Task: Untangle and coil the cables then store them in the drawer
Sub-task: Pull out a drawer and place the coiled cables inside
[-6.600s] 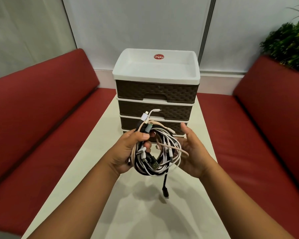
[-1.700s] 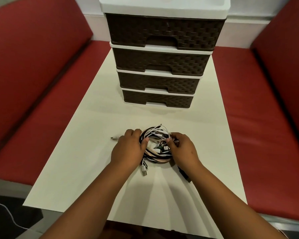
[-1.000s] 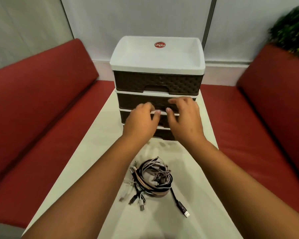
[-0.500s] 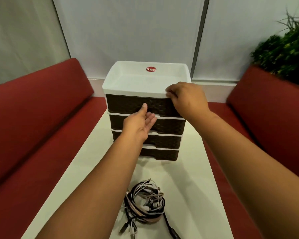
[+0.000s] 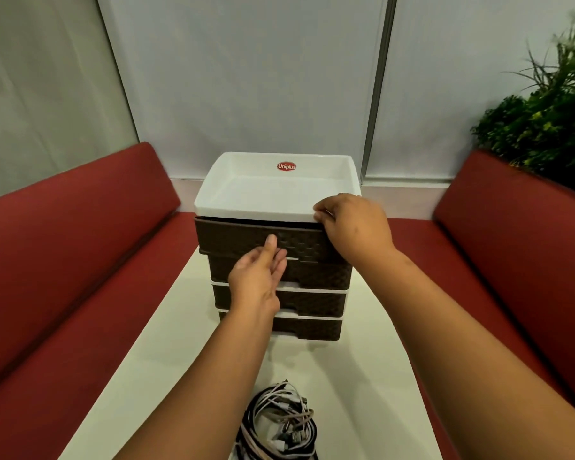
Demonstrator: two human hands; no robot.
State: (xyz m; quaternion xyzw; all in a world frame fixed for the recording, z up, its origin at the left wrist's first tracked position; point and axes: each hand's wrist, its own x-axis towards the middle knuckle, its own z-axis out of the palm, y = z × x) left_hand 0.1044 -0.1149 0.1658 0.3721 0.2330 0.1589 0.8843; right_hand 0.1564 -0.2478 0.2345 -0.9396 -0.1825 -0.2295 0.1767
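Note:
A tangled bundle of black, white and beige cables [image 5: 279, 423] lies on the white table [image 5: 160, 353] at the near edge, touched by neither hand. Behind it stands a drawer unit with a white top tray [image 5: 266, 194] and several brown woven drawers. The top drawer [image 5: 229, 237] sticks out a little from the unit. My left hand [image 5: 256, 280] is at that drawer's front, thumb up, with its fingers hooked in the handle recess. My right hand [image 5: 352, 227] holds the tray's front right corner, fingers curled on the rim.
Red padded benches run along the left [image 5: 63, 267] and right [image 5: 512, 267] of the narrow table. A green plant [image 5: 551, 121] stands behind the right bench. Pale wall panels close off the back.
Both hands left the cable bundle on the table and went to the drawer unit. In the last half second the top drawer has slid out a little.

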